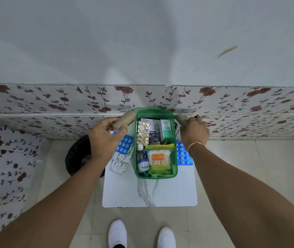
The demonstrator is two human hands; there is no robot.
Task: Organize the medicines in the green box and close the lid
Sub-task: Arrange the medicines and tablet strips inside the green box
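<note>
rolls went in last, so you did best to lay each flat in a free gap of the green box point(156, 176), which sat at centre frame on the marble board point(149, 192), keeping everything below the rim so a lid could shut. your left hand point(105, 140), left of the box, was curled tight around a tan roll point(123, 120). your right hand point(194, 132), at the box's upper right corner, was closed over a second roll point(181, 119), mostly hidden. blue pill strips point(124, 144) and a foil strip point(120, 161) lay outside. no lid showed.
</note>
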